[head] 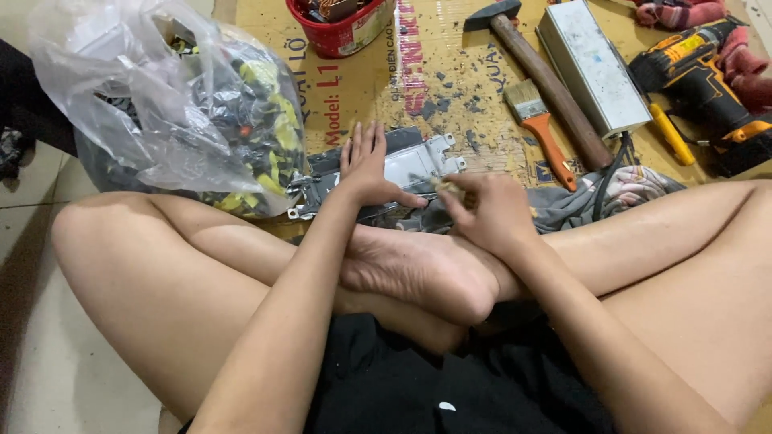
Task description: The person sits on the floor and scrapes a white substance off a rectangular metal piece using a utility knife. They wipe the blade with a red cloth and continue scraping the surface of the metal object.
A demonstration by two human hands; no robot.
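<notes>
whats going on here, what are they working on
A person sits cross-legged on the floor over a sheet of cardboard. The left hand presses flat on a grey metal plate, while the right hand pinches a small tool at the plate's edge; what it is, I cannot tell. A hammer, a paintbrush and a cordless drill lie beyond.

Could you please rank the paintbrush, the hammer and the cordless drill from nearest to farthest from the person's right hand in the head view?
From the right hand:
1. Paintbrush, orange handle, just up and to the right on the cardboard.
2. Hammer, wooden handle slanting beyond the brush, its head at the top.
3. Cordless drill, far right, by the edge of the view.
</notes>
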